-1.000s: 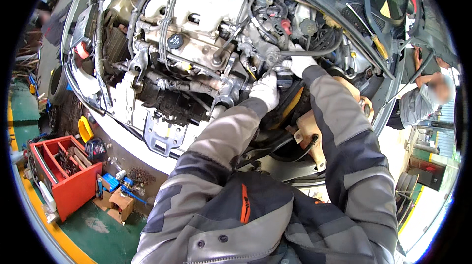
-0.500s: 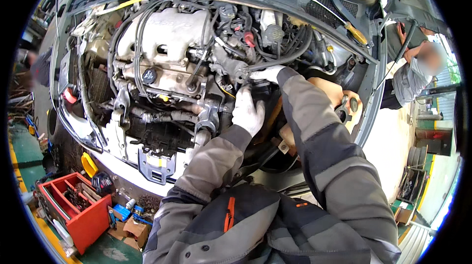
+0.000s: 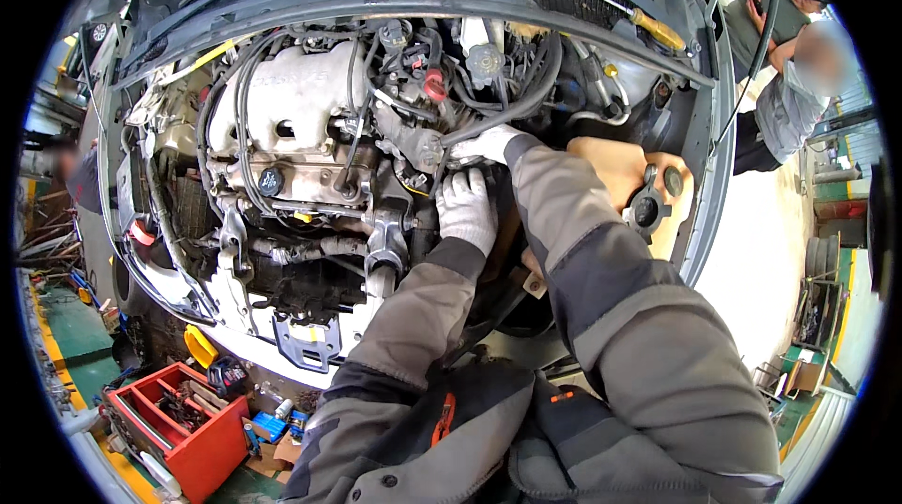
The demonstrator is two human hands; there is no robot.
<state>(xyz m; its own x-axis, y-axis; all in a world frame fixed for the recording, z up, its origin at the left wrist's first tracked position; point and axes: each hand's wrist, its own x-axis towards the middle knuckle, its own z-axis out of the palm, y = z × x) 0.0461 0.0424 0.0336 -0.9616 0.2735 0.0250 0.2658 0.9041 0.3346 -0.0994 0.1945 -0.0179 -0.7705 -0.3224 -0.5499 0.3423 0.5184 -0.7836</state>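
Both of my hands wear white gloves and reach into the engine bay, just right of the engine. My left hand (image 3: 467, 211) has its fingers bent together at the engine's right side; what they hold, if anything, is hidden. Just above it, my right hand (image 3: 485, 146) reaches in under a thick black hose (image 3: 517, 112), beside a grey metal housing (image 3: 423, 149). Its fingertips are hidden there. A pale intake manifold (image 3: 291, 95) and a black round cap (image 3: 271, 182) sit on the engine to the left.
A tan plastic reservoir (image 3: 601, 161) with a raised cap lies right of my right forearm. A yellow-handled screwdriver (image 3: 653, 30) rests near the windshield. A red toolbox (image 3: 202, 438) stands on the floor at lower left. Another person (image 3: 780, 119) is beyond the right fender.
My view has shifted, so the engine appears further left. My left hand has turned, and its bent fingers now show more clearly. My right hand stays under the hose.
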